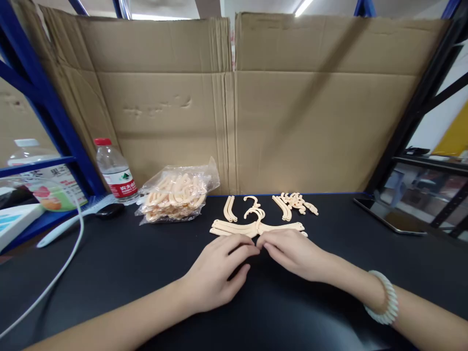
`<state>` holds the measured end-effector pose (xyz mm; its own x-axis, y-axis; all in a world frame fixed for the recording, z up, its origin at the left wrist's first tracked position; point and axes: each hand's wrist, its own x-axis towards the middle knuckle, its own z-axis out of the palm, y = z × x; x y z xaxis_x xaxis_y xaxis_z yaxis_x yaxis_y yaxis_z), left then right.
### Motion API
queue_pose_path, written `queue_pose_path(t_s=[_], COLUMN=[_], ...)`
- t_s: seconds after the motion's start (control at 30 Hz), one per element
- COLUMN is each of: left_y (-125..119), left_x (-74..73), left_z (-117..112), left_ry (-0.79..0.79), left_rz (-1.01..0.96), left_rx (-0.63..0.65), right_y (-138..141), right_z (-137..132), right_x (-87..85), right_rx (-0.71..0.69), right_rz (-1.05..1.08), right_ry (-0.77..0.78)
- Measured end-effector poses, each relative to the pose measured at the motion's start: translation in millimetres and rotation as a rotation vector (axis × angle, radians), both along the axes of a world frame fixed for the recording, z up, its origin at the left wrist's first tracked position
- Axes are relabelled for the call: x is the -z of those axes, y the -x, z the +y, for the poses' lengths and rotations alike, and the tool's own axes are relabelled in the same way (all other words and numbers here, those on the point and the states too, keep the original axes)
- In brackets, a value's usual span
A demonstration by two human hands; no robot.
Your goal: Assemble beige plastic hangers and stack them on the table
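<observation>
My left hand [219, 270] and my right hand [292, 253] rest on the black table [109, 273], fingertips meeting at the centre in a pinch. What they pinch is hidden or too small to name. Just beyond the fingertips lies a small cream plastic hanger [256, 225] with its hook pointing away. Loose cream curved pieces [229, 208] lie behind it, and a small heap of cream parts [297, 202] sits to the right. A clear plastic bag [175, 195] full of the same cream pieces lies at the left. My right wrist wears a white coil band [383, 297].
A water bottle [115, 170] with a red cap stands at the back left. A white cable [58, 273] runs across the left of the table. Cardboard sheets [234, 107] wall off the back. A dark tablet [395, 219] lies at the right. Blue shelving [40, 102] stands at left.
</observation>
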<state>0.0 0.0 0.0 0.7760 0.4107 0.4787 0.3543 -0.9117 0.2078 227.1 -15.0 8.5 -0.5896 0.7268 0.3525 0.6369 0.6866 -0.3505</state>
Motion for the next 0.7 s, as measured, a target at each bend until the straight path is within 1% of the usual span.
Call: queue_pose_path(t_s=[0.1,0.17,0.23,0.27,0.37,0.47,0.53,0.63,0.7], left_y=[0.5,-0.4,-3.3,-5.5,-14.3,-22.5,-25.7,-27.4,-27.5], left_x=[-6.9,-13.5,-20.2,-23.1,-28.7,-29.8,-28.1,-23.2,-19.2], left_z=[9.4,21.3,37.5,46.8,76.9,103.9,117.6,131.5,137.8], left_ry=[0.021,0.027,0.048,0.068,0.088,0.107,0.115,0.144,0.166], left_rz=[-0.058,-0.060,-0.006,0.061,0.129,0.194,0.237,0.302,0.337], left_rx=[-0.071,-0.140,-0.241,-0.310,-0.406,-0.515,-0.592,-0.682,-0.710], right_y=[-6.1,-9.9,-12.0,-12.1,-8.8,-1.5,4.2,11.1,13.9], right_z=[13.9,29.1,47.9,58.0,89.0,116.3,130.6,146.2,153.6], right_x=[-7.2,-13.3,-19.8,-23.0,-30.8,-34.6,-34.4,-29.5,-24.5], right_rx=[0.117,0.238,0.374,0.425,0.511,0.596,0.647,0.688,0.697], right_rz=[0.065,0.041,-0.033,-0.065,-0.144,-0.248,-0.307,-0.364,-0.375], right_ry=[-0.060,-0.060,-0.042,-0.035,0.001,0.088,0.158,0.251,0.292])
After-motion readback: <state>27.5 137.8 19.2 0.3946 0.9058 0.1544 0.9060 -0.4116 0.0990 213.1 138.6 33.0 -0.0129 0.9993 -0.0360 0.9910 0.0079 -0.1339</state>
